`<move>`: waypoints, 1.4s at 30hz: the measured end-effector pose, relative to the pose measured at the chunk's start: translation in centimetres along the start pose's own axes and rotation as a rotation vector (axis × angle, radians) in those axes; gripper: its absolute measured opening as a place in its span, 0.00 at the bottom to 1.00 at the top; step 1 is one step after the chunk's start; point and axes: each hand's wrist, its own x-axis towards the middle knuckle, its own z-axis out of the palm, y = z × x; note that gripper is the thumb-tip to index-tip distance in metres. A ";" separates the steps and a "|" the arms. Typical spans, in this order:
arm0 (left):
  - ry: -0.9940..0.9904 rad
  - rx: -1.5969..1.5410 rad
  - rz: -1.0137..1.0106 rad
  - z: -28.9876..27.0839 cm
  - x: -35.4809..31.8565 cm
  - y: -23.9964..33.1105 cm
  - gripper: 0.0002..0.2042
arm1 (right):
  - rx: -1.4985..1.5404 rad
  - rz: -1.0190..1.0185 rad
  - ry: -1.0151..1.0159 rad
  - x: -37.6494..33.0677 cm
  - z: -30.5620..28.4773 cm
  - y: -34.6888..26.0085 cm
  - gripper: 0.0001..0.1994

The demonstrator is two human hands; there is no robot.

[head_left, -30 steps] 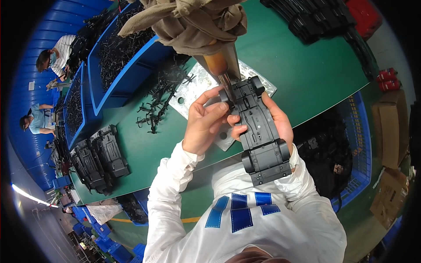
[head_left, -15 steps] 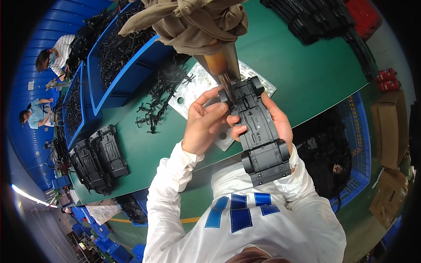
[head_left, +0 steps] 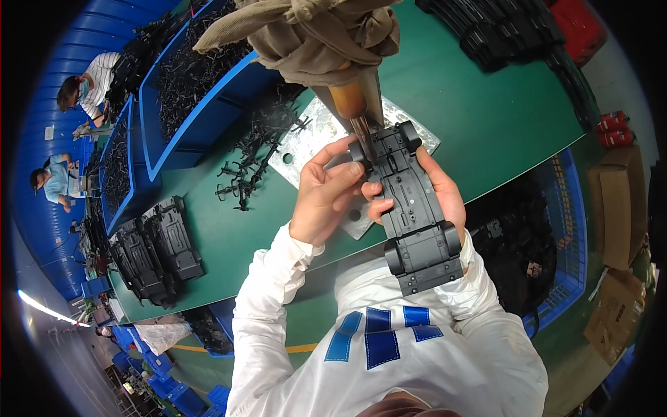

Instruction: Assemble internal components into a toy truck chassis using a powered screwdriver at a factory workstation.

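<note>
Chassis point(head_left: 415, 208) — both hands point(head_left: 326, 194) point(head_left: 438, 191) gripping, w/ fingers.

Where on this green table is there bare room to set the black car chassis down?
Bare green table lies right of the metal plate, below the stacked black parts. Another patch sits between the chassis pile and the left hand. Loose sprues crowd the plate's left.
</note>
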 end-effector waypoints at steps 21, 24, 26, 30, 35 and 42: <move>0.011 -0.007 -0.011 0.1 0.0 -0.1 0.23 | 0.024 0.013 -0.002 -0.1 0.0 -0.2 0.25; -0.027 -0.035 -0.008 -0.6 0.1 -0.2 0.23 | 0.013 0.005 0.022 -0.1 0.0 -0.1 0.25; -0.054 -0.050 -0.012 -0.5 0.1 -0.2 0.23 | -0.003 -0.005 0.045 -0.1 0.0 -0.1 0.26; -0.040 -0.089 -0.007 -0.1 0.0 -0.2 0.23 | -0.013 -0.001 0.036 -0.2 -0.1 -0.2 0.26; -0.057 -0.096 -0.012 -0.4 0.1 -0.2 0.24 | -0.029 -0.009 0.035 -0.2 -0.1 -0.2 0.26; -0.071 -0.075 -0.016 -1.0 0.2 -0.3 0.24 | -0.045 -0.003 0.023 -0.1 -0.2 -0.2 0.27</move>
